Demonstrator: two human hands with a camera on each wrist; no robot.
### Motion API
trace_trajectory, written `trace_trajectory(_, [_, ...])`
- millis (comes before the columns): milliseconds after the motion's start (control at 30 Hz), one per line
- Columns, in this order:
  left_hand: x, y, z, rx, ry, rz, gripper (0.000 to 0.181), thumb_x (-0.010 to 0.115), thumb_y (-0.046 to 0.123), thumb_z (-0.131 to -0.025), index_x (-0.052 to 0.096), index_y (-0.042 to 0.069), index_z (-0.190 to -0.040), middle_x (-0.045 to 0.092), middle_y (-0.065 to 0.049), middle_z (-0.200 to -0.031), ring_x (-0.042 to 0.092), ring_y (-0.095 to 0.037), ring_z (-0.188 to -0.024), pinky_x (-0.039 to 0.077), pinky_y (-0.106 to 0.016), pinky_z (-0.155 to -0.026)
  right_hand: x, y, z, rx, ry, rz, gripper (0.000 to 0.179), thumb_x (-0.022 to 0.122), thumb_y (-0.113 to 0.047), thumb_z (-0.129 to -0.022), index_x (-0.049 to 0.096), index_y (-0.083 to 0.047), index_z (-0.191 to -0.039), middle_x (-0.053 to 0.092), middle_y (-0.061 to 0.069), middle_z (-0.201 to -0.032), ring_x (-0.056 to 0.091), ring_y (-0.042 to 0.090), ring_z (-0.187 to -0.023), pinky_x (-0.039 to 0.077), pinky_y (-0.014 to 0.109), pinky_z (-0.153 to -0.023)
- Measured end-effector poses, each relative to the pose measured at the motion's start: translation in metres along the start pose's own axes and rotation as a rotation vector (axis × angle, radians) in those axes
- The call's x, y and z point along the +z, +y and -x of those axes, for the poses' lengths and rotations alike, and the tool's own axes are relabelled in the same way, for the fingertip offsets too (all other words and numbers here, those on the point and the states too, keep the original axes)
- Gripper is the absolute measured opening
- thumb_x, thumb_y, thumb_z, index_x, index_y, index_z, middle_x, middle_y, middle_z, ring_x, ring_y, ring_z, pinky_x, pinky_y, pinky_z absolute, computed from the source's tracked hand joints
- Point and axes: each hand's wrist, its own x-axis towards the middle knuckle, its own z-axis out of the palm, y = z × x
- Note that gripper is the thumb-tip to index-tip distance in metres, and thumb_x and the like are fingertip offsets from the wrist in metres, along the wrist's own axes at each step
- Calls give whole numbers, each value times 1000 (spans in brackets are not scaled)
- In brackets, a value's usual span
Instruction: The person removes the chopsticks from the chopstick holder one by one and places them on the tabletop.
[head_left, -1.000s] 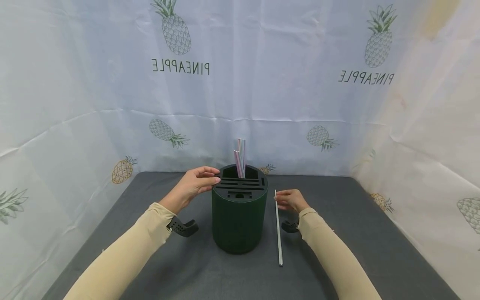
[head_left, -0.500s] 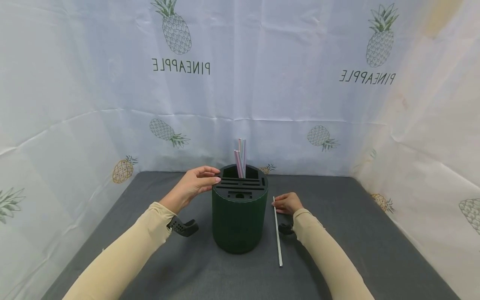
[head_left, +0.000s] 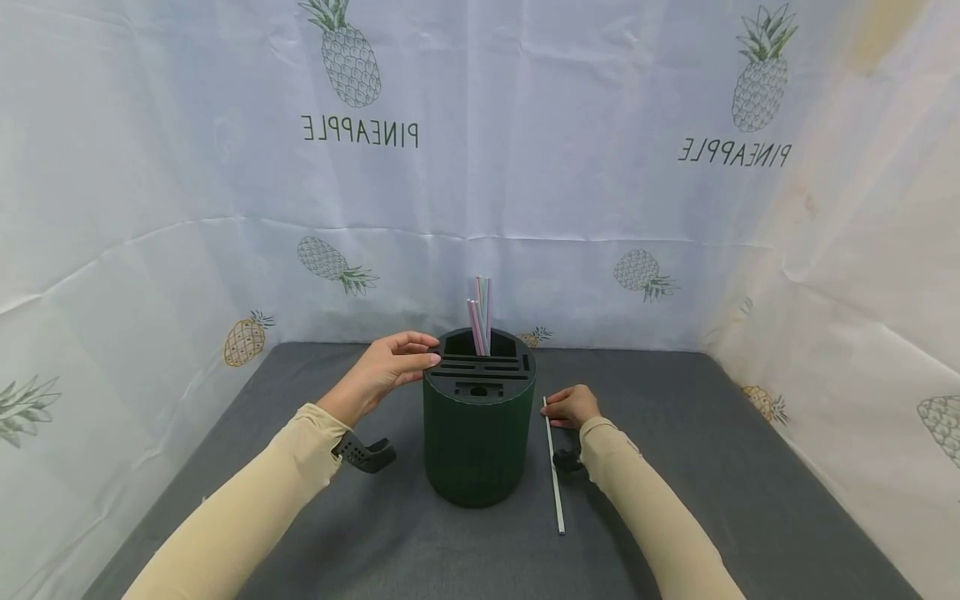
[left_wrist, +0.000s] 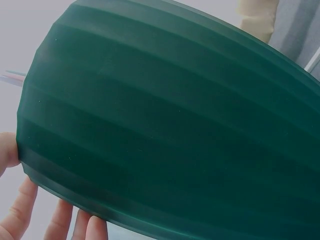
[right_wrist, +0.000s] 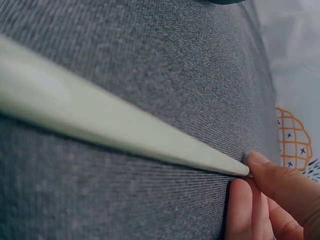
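The dark green, round knife block (head_left: 476, 442) stands upright on the table, with black slots in its top. My left hand (head_left: 392, 367) holds its rim at the left; in the left wrist view, the thumb and fingers meet the green side (left_wrist: 150, 120). Several pastel chopsticks (head_left: 481, 321) stand in the block's rear opening. To its right, one pale chopstick (head_left: 554, 471) slants along the table. My right hand (head_left: 572, 407) pinches its far end between thumb and fingers, as the right wrist view also shows on the chopstick (right_wrist: 125, 125).
A dark grey cloth (head_left: 360, 533) covers the table. White curtain fabric (head_left: 540, 183) printed with pineapples encloses the back and both sides. Each wrist carries a black strap-like device, the left one (head_left: 367, 454) being beside the block.
My right hand has shifted a little toward me and to the left, and the chopstick's far end has moved with it. My left hand and the knife block stay in place.
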Motion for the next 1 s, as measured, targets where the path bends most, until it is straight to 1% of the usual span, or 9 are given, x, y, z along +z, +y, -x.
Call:
trace_trajectory(133, [0,0,0,3,-3,0,40,68,15,-91,57,4,-128,51,-12,-130,54,-25,-119,42,-46,-108,-1,-1,2,26,-6,-33,24,74,1,-82,70,9,-105,71,19,-95,70,16,-73,60,31,-65])
trace_trajectory(233, [0,-1,0,4,-6,3,41,68,15,-91,57,5,-128,51,-12,-130,54,-25,-119,42,-46,-108,-5,-2,0,63,-20,-126,34,70,-1,-86,63,10,-118,70,21,-108,71,17,-82,60,34,-73])
trace_trajectory(333, [0,-1,0,8,-9,4,41,69,15,-90,57,5,-128,51,-12,-130,54,-25,-119,42,-46,-108,-16,-11,0,57,-54,-242,43,66,-6,-91,54,9,-130,62,23,-125,69,26,-101,59,36,-83])
trace_trajectory(400, [0,-1,0,9,-11,3,41,69,15,-90,57,5,-128,51,-12,-131,54,-25,-120,42,-46,-108,-25,-23,5,41,-70,-329,47,65,-10,-93,50,5,-135,55,23,-135,62,31,-116,57,36,-88])
trace_trajectory(500, [0,-1,0,7,-9,2,41,68,16,-91,56,5,-129,50,-13,-132,53,-26,-120,42,-47,-108,-39,-46,17,-38,-111,-431,54,62,-15,-95,42,0,-143,44,20,-145,48,33,-132,53,33,-95])
trace_trajectory(633, [-1,-2,0,2,-8,-1,42,68,15,-91,56,4,-129,50,-14,-133,53,-27,-121,42,-46,-108,-52,-84,40,-185,-159,-533,59,60,-17,-97,35,-2,-147,44,10,-140,46,28,-132,50,32,-100])
trace_trajectory(833, [-1,-2,0,3,-5,2,42,68,16,-91,56,4,-130,50,-14,-133,53,-27,-121,42,-47,-108,-55,-141,77,-421,-206,-611,40,61,-15,-96,48,-3,-132,51,3,-124,55,20,-117,52,31,-96])
trace_trajectory(933, [-1,-2,1,4,-5,2,42,68,16,-91,56,4,-130,50,-15,-133,53,-27,-121,41,-47,-108,-49,-162,91,-516,-243,-583,29,61,-12,-95,55,-5,-123,53,5,-121,57,20,-114,53,33,-96])
trace_trajectory(1000, [0,-2,1,5,-8,2,42,68,16,-91,55,4,-130,50,-15,-133,53,-27,-121,41,-47,-108,-43,-172,99,-547,-269,-560,22,62,-10,-95,58,-8,-117,54,7,-120,59,21,-112,53,34,-96])
